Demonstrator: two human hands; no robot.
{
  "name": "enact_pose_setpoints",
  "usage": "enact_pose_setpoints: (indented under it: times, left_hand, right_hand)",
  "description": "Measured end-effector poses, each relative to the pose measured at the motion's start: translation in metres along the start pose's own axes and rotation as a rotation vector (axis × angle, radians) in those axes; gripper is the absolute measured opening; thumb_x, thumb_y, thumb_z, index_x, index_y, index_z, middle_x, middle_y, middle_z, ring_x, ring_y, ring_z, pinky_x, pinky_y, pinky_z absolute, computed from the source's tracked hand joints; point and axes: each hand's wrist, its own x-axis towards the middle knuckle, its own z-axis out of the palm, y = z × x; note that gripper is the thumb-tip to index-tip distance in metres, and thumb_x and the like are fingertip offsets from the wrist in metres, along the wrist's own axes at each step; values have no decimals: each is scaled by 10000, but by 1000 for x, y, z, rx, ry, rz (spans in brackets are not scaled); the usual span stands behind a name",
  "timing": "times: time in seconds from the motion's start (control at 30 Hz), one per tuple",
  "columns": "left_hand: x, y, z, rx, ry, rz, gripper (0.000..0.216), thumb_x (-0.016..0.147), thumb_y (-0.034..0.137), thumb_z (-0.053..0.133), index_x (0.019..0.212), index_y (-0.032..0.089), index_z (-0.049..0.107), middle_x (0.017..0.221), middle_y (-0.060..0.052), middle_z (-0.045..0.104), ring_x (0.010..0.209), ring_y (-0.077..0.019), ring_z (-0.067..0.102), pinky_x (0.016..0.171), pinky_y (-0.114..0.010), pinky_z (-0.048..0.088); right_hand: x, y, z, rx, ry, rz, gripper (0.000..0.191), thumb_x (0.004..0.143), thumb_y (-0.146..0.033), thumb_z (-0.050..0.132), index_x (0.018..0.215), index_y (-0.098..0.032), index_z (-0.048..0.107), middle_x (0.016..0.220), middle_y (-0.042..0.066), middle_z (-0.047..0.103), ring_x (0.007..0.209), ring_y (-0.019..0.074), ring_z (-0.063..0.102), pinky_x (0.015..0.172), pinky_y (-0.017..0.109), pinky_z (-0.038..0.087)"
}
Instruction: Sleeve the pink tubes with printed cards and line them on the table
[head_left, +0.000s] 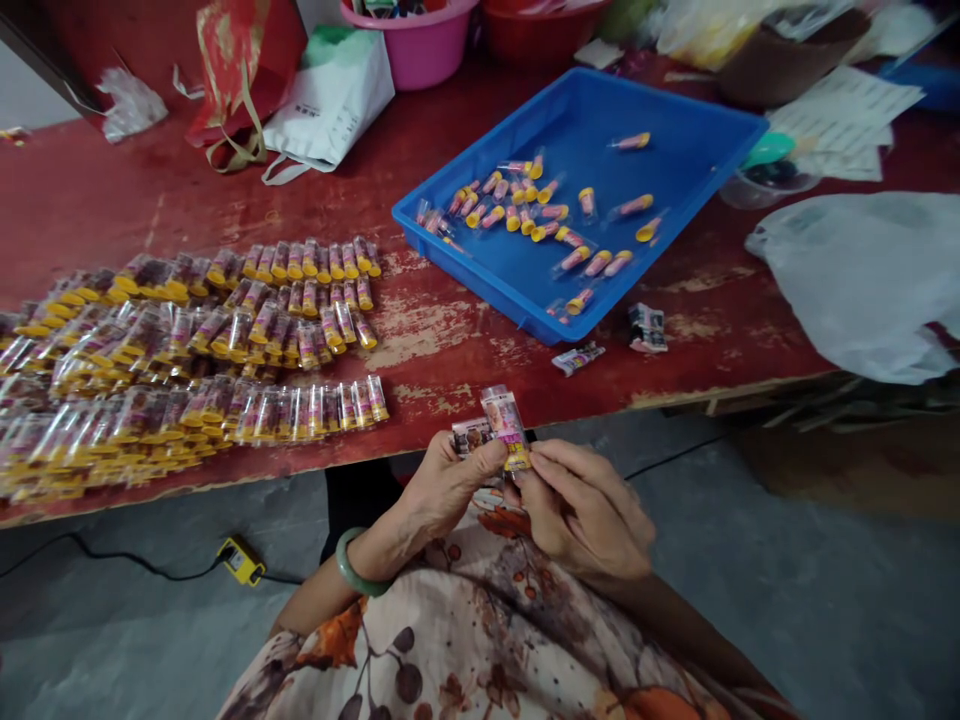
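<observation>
My left hand and my right hand meet just below the table's front edge, over my lap. Between them stands a small clear tube with a pink label and a yellow cap at its lower end; my right fingers pinch the cap end. My left thumb and fingers hold a small printed label strip beside the tube and touch the tube too. A green bangle circles my left wrist.
Rows of several finished tubes cover the red table's left. A blue tray holds several loose pink tubes. Two label packets lie near it. White plastic bag at right; pink basin, bags at back.
</observation>
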Motion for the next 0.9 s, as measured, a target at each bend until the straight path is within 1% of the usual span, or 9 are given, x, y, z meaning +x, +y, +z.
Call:
enact_pose_setpoints:
  times: [0.17,0.23,0.3,0.33,0.47,0.53,0.6,0.7,0.9]
  left_hand:
    - [0,0,1,52,-2,44,384,723,496,719,797,120,714,668,-49,661,551,-131,580,561,-255,489]
    - [-1,1,-1,85,6,53,390,736,503,701,799,118,713,669,-54,659,558,-138,582,558,-254,486]
    - [-1,4,-4,152,45,83,386,737,505,697,762,120,704,671,-53,652,562,-137,576,561,-251,485]
    - [-2,6,-6,194,69,105,378,732,500,703,743,123,696,675,-51,647,567,-134,568,563,-250,484]
    - [-6,14,-10,358,103,185,347,709,476,731,703,136,661,655,-19,580,580,-118,508,547,-233,455]
    - [-8,17,-11,452,81,219,346,720,472,723,684,137,646,636,-8,541,582,-114,481,539,-227,416]
    - [-11,19,-13,555,64,262,359,726,478,716,647,138,632,626,-3,517,586,-114,460,541,-232,373]
    - [-14,20,-15,688,65,340,397,731,508,698,595,143,621,608,-2,488,592,-120,431,557,-251,338]
    - [-26,19,-17,847,198,443,362,740,496,694,611,162,638,586,2,454,582,-127,383,560,-265,307]
  right_hand:
    - [-7,7,3,-21,69,-136,262,695,-70,729,896,-212,637,841,45,715,669,161,677,620,281,589]
    - [-7,9,2,54,26,-186,233,707,-75,706,877,-216,632,832,33,712,660,151,669,615,277,581]
    - [-3,10,-2,165,-61,-166,200,742,-76,649,875,-224,628,809,14,701,664,144,662,627,281,570]
    - [1,10,-4,223,-106,-102,189,758,-77,625,881,-221,629,807,14,693,665,143,656,625,280,561]
    - [25,12,-5,465,-242,326,130,798,-164,636,924,-191,653,911,55,641,624,123,583,567,267,507]
    - [35,16,-1,580,-354,446,159,791,-229,673,945,-192,667,977,64,621,664,125,568,581,265,499]
    - [41,20,5,683,-459,530,195,761,-270,715,935,-193,673,965,56,611,713,137,570,594,257,496]
    - [43,18,15,827,-557,655,176,731,-264,741,864,-178,666,843,29,587,710,137,559,587,236,481]
    - [39,6,31,974,-600,754,157,766,-301,698,802,-167,627,724,-4,551,637,115,531,555,208,451]
